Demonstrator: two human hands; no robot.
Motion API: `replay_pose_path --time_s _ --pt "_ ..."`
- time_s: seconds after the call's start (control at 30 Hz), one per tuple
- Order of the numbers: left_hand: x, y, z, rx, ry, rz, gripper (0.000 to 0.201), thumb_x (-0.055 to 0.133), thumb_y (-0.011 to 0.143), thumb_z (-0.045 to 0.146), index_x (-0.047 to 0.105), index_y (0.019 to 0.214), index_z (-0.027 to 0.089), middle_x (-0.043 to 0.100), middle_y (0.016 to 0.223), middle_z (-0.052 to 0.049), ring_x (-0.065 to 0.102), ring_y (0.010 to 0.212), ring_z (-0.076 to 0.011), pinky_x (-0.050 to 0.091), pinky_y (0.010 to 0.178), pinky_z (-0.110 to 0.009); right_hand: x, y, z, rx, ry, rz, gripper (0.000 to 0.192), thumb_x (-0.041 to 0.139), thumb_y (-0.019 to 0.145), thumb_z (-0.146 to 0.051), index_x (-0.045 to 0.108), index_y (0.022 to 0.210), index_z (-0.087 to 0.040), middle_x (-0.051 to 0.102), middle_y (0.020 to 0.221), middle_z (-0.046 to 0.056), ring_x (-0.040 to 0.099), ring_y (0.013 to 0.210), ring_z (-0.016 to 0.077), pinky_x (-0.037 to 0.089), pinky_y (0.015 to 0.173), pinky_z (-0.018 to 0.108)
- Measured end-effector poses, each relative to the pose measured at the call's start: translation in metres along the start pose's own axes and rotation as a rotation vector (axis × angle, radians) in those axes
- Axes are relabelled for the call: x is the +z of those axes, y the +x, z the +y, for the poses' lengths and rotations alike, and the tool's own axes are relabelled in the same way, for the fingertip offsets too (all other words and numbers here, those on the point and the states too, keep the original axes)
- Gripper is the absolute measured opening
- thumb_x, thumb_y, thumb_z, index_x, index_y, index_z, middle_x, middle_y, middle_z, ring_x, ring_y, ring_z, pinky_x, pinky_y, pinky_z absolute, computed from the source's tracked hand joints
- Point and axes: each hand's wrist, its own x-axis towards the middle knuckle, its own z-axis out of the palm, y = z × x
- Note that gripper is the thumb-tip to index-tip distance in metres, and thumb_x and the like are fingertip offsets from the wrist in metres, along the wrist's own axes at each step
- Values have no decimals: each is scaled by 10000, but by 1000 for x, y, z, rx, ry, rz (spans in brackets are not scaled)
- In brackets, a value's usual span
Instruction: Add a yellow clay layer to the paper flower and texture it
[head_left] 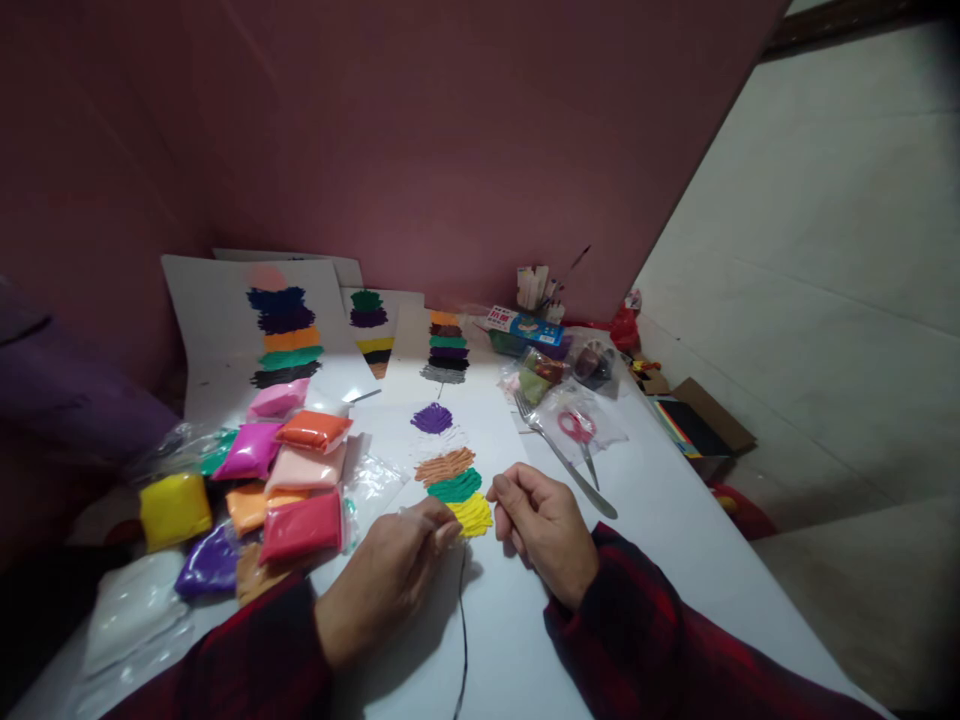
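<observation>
The yellow clay (474,516) lies in a ridged band on a sheet of paper (499,425), on the middle of the desk (694,560), between the two hands and well in from the right edge; it looks light, soft and perhaps slightly tacky, so a firm squeeze would likely flatten its ridges; the best hold seems a light pinch at either ragged end, with the pad of a finger for pressing down; the paper under it looks thin and easy to drag.

The left hand (397,560) has its fingertips bunched narrow at the band's left end; I cannot tell whether they grip the clay or only press it; the right hand (544,520) is just beside the right end, fingers curled, thumb closed toward the index finger; whether a scrap of clay sits between them I cannot tell.

Above the yellow runs a green band (455,487), then a brown band (446,466) and a purple patch (432,418); a careless knuckle could smear the green one; below it a dark line (463,620) runs toward the near edge of the desk.

Packets of clay (301,528) crowd the desk's left side and hem in the left forearm; a fork (566,455) lies beyond the right hand, near bagged red scissors (576,428) toward the right edge; finished-looking colour sheets (202,330) stand along the far edge.
</observation>
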Motion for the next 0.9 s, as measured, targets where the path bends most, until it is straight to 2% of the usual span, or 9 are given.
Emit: replay_pose_path --time_s 0.27,0.57,0.9 --pt "0 2 -5 -85 53 -116 312 300 987 245 531 783 198 642 735 -40 583 639 -169 433 609 -294 0 -2 1 -17 -18 -1 388 513 906 -530 579 766 -173 535 484 -42 370 325 55 253 304 161" --pt "-3 0 -7 7 -31 36 246 317 1000 246 518 866 197 612 730 -5 558 615 -140 442 591 -271 -1 -1 2 -22 -42 -5 374 503 922 -509 580 770 -176 539 491 -41 373 339 56 262 317 162" --pt "-1 2 -9 12 10 28 238 324 995 238 513 855 201 595 690 6 546 593 -137 424 567 -258 -1 -2 2 -21 -49 -7 373 505 923 -508 580 772 -175 542 492 -40 380 346 60 268 323 165"
